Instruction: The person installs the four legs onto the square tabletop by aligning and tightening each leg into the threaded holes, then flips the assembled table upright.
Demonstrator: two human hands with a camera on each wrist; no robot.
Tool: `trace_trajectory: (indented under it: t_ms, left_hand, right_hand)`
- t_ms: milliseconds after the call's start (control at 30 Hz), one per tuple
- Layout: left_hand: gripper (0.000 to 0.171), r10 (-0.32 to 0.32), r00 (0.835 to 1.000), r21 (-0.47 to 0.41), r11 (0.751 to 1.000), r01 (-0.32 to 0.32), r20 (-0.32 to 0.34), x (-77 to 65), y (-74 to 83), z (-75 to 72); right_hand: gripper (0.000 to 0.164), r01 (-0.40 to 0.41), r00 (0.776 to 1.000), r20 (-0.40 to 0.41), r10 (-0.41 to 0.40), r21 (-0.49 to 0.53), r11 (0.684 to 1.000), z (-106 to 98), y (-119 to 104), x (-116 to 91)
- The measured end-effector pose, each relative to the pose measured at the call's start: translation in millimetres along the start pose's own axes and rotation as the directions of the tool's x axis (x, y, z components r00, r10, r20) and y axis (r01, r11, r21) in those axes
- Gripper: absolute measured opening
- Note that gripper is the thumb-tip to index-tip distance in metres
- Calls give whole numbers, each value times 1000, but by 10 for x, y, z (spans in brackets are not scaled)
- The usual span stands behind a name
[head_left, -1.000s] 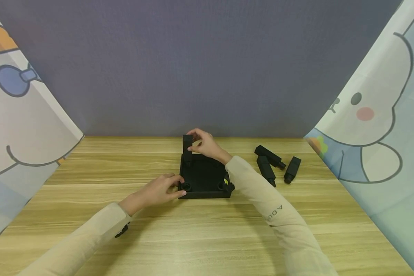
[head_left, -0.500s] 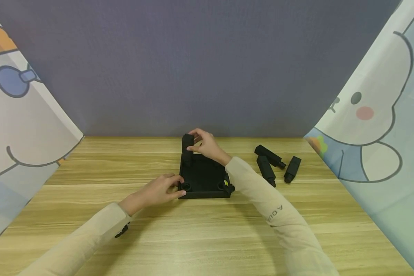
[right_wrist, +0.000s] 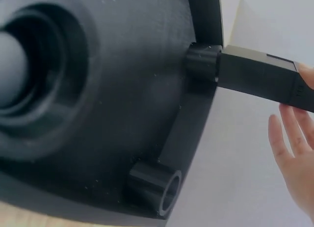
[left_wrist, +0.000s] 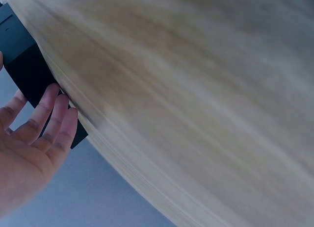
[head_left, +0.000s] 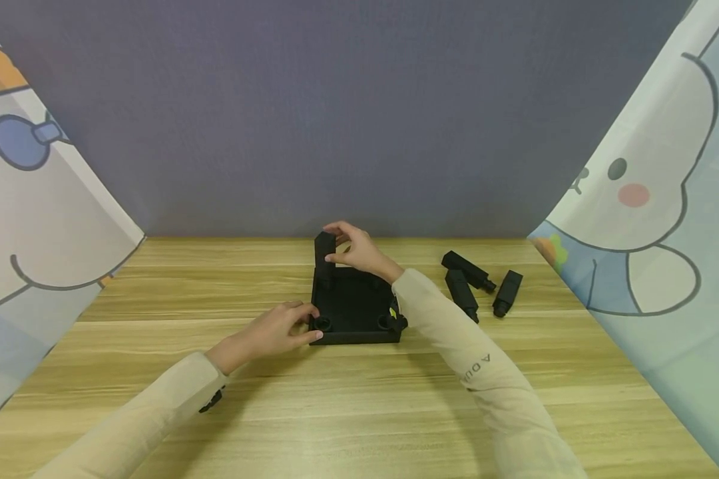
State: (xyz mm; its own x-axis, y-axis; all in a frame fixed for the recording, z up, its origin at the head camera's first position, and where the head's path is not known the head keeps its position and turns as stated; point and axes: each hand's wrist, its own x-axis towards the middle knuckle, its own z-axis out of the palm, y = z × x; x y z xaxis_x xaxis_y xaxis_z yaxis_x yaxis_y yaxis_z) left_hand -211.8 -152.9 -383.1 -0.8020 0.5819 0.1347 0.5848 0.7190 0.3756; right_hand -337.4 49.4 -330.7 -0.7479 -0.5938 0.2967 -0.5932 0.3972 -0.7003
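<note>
In the head view a shallow black square tray [head_left: 355, 338] with round sockets at its corners lies on the table. My right hand [head_left: 361, 254] pinches the upper part of a black square leg [head_left: 321, 251], standing upright at the tray's far left corner. The right wrist view shows this leg [right_wrist: 252, 75] with its lower end right at a round socket [right_wrist: 203, 60], in line with it. My left hand [head_left: 278, 329] holds the tray's near left corner, thumb at the front wall and fingers at the side. Its fingers [left_wrist: 59, 121] lie against the dark tray wall in the left wrist view.
Several more black legs with narrower round ends lie right of the tray: one at the back [head_left: 469, 271], one leg [head_left: 461, 293] in front of it, and another leg [head_left: 508, 293] farther right. A grey panel [head_left: 335, 120] rises behind the wooden table [head_left: 347, 412].
The leg in my right hand has turned slightly about its upright axis, so an edge now faces forward. My left hand and the tray stay in place.
</note>
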Motion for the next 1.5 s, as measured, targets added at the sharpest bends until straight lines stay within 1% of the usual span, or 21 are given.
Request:
trace_trajectory:
  t_ms: [200,333,533,700,833,933,1033,1167,1333,1433,1500]
  left_hand:
    - [40,3,1000,-3,1000,-3,-3,1,-3,2]
    - [39,1,1000,-4,1000,-1,1,-3,-8,1]
    - [39,-13,1000,-3,1000,13,10,2,-15,1]
    - [39,6,1000,-2,1000,-6,-3,1,-14,2]
    - [39,2,1000,-4,1000,-2,1,-1,-7,0]
    - [40,-2,1000,-6,1000,2,9,-1,-8,5]
    - [40,3,1000,-10,1000,-3,8,-3,-5,10]
    - [40,15,1000,-11,1000,-15,-13,-10,-5,25]
    - [40,42,998,0,999,-42,-45,-17,-12,41]
    - [40,39,999,-2,999,-39,-35,-19,-1,35]
    - [40,24,1000,-8,1000,-24,-20,-17,7,32]
  right_hand:
    - [56,0,997,73,1,-26,1000,-52,-27,38]
    - [54,-3,997,80,6,-33,999,-53,-37,47]
    - [53,-26,1000,15,26,-1,1000,23,-15,21]
    - [52,-19,998,-57,20,19,1000,99,15,-9]
    - [53,-11,997,-82,12,16,1000,118,22,-20]
    - [53,2,998,-69,-1,13,1000,100,17,-16]
    - [52,6,1000,-31,-5,21,1000,67,6,-3]
    - [53,3,1000,19,-3,8,1000,16,-19,19]
    - [52,13,999,50,-12,-20,1000,-35,-40,35]
    - [50,11,998,58,-10,-25,1000,-47,-42,34]
    - [49,5,998,56,-3,-24,1000,-47,-40,29]
